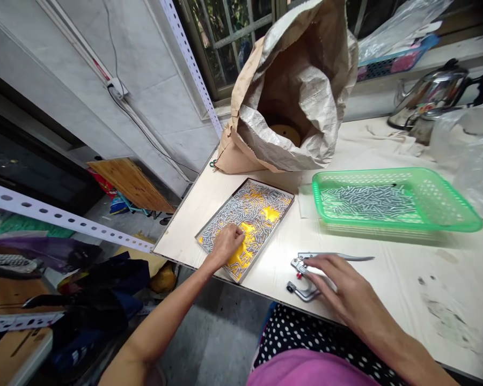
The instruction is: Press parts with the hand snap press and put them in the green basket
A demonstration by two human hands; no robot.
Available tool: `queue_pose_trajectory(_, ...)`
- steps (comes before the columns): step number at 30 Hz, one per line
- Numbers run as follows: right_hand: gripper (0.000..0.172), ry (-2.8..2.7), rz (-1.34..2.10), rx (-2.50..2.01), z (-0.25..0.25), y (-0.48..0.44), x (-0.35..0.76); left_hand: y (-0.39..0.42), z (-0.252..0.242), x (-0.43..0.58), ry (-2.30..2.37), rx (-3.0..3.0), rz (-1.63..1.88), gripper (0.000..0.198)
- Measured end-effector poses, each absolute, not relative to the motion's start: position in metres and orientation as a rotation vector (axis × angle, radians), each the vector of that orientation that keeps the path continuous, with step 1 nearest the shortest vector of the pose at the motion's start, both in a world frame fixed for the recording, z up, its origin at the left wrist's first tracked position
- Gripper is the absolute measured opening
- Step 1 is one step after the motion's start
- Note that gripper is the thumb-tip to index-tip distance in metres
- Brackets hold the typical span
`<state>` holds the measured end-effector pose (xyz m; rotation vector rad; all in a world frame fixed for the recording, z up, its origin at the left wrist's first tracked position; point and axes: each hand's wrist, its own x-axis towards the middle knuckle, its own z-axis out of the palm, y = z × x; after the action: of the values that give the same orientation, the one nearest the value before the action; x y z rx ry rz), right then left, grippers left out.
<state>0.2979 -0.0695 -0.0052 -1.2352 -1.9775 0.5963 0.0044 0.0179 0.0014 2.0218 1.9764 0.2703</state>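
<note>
My left hand (227, 244) rests over a shallow tray (285, 210) with a yellow bottom, its fingers pinched together. Whatever sits between those fingertips is too small to make out. Small silver metal pins (225, 212) lie scattered all over the tray. On the tabletop, my right hand (342, 281) has thumb and fingers closed around the head of a silver pliers-like tool (305, 295). This tool has a C-shaped jaw, a small red part near the fingertips and a long lever handle pointing right. My palm hides part of it.
A green plastic basket (446, 203) holding more silver pins stands at the right. Behind the tray leans a large open paper sack (241, 145). A metal kettle (438, 94) and clear plastic bags (481, 155) are at the back right. The table's left edge (181, 261) runs close to the tray.
</note>
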Motion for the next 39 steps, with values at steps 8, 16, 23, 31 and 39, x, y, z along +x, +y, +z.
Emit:
queue_pose_trajectory(8,0.013,-1.787,1.063,-1.042,0.005,0.024,0.16,-0.006,0.008,0.009,1.994,1.823,0.847,0.003)
queue_pose_trajectory(16,0.011,-1.884,1.136,-0.983,-0.015,0.028,0.137,-0.016,0.003,-0.012,1.759,1.181,0.819,0.019)
queue_pose_trajectory(23,0.01,-1.96,1.287,-0.954,-0.031,0.018,0.139,-0.026,0.003,-0.027,1.524,1.032,0.627,0.035)
queue_pose_trajectory(31,0.013,-1.894,0.848,-0.952,-0.029,0.037,0.151,-0.008,0.016,-0.042,1.704,1.086,0.828,0.03)
queue_pose_trajectory(39,0.016,-1.997,0.713,-0.909,-0.049,0.042,0.157,0.009,0.021,-0.056,2.126,1.781,0.435,0.011)
